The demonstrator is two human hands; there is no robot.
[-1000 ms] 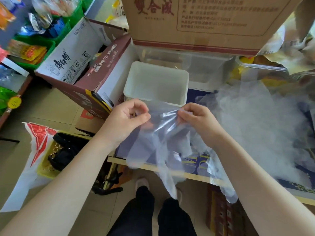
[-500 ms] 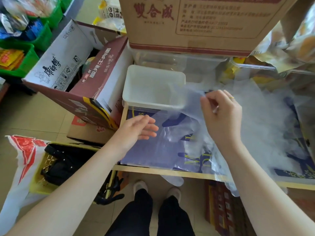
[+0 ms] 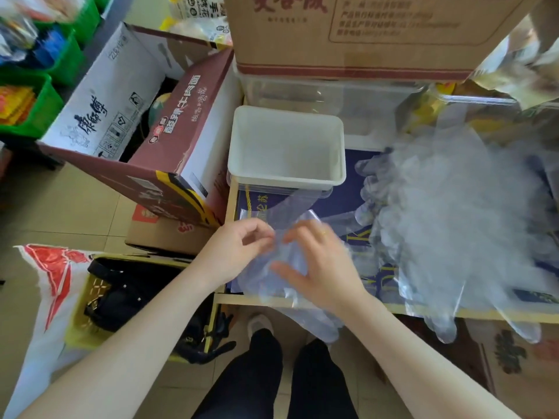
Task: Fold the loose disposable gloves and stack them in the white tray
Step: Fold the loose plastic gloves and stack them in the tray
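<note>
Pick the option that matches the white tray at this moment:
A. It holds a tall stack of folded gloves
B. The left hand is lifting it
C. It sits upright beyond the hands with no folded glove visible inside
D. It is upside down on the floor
C. The white tray stands upright past both hands with no folded glove to be seen in it, while the left hand and right hand work on a clear glove nearer the person.

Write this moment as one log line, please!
step: folding | hands: both on clear plastic glove | white rectangular plastic tray: empty
</note>
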